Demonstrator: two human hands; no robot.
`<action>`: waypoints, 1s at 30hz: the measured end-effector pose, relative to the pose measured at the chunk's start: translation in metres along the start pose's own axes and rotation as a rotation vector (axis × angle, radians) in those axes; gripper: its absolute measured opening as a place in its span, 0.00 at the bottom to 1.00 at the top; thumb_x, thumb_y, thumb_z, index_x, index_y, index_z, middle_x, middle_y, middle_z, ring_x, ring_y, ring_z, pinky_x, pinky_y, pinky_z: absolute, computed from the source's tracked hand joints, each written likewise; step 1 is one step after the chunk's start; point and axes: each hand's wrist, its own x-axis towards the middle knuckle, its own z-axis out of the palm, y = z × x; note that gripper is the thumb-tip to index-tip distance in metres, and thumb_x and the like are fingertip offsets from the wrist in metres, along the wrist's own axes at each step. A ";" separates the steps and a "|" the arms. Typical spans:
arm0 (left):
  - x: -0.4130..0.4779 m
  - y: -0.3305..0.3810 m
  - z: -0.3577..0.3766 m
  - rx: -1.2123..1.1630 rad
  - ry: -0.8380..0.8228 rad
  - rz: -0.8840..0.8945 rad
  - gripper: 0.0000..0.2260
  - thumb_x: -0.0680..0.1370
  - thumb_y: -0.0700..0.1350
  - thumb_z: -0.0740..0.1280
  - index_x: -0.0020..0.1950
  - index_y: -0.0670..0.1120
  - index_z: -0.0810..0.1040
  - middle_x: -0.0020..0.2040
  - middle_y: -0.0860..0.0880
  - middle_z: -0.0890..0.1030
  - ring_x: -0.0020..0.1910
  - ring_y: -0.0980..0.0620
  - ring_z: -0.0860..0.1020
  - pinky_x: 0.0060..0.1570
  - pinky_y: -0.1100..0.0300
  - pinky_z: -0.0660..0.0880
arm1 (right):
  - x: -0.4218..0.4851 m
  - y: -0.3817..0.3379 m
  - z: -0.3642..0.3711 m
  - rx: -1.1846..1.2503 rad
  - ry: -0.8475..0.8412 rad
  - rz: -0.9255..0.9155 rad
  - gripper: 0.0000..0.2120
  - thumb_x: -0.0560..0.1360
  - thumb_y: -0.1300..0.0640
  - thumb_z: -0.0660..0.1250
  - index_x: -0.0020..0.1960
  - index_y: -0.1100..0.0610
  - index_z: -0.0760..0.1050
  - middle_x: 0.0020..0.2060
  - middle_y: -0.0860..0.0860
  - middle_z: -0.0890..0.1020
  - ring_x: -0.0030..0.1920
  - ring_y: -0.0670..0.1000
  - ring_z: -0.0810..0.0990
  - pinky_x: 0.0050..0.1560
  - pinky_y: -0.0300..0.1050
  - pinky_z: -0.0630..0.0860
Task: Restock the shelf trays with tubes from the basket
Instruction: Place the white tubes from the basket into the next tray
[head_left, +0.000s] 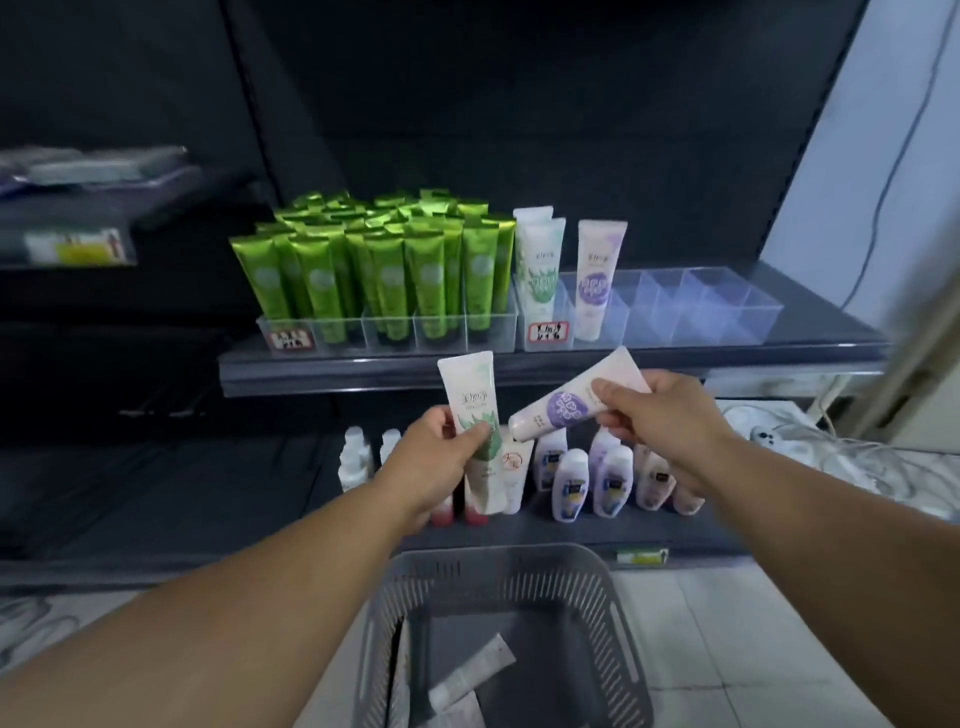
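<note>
Head view puts both hands in the middle of the frame, just below the shelf edge (363, 371). Our left hand (441, 457) grips a green-print tube (470, 410) upright, thumb across its front. Our right hand (654, 415) pinches a purple-print tube (566, 402) between thumb and fingers, slanted with its cap end toward the lower left. Above them, right of centre, the clear tray (727, 306) holds a standing green-print tube (537, 270) in its left compartment and a standing purple-print tube (597, 280) beside it; the compartments further right look unfilled. A few more tubes (478, 670) lie in the basket (498, 577) at bottom centre.

To do this step well, we should match print to print: ours go behind or beside their twins. We would turn the purple one cap-down before lowering it, clear the tray's front wall, and seat each tube between the dividers, one hand at a time, so we don't tip the standing ones.
</note>
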 end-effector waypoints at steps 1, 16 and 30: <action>0.001 0.013 -0.001 0.018 0.004 0.032 0.13 0.77 0.48 0.67 0.61 0.48 0.74 0.56 0.51 0.82 0.53 0.52 0.80 0.57 0.52 0.76 | 0.002 -0.013 -0.005 0.000 0.005 -0.024 0.06 0.73 0.53 0.72 0.46 0.56 0.80 0.34 0.52 0.85 0.34 0.47 0.81 0.42 0.40 0.78; 0.056 0.164 0.039 0.156 0.053 0.352 0.12 0.75 0.44 0.71 0.57 0.50 0.74 0.53 0.52 0.81 0.48 0.51 0.81 0.49 0.54 0.80 | 0.058 -0.123 -0.092 -0.112 0.211 -0.305 0.05 0.73 0.51 0.72 0.45 0.52 0.80 0.31 0.46 0.81 0.31 0.45 0.77 0.29 0.37 0.72; 0.127 0.225 0.055 0.094 0.093 0.599 0.10 0.78 0.48 0.67 0.58 0.50 0.75 0.52 0.53 0.81 0.50 0.54 0.81 0.46 0.57 0.81 | 0.164 -0.147 -0.083 -0.302 0.258 -0.445 0.08 0.75 0.50 0.69 0.52 0.50 0.77 0.36 0.46 0.79 0.35 0.47 0.75 0.31 0.40 0.68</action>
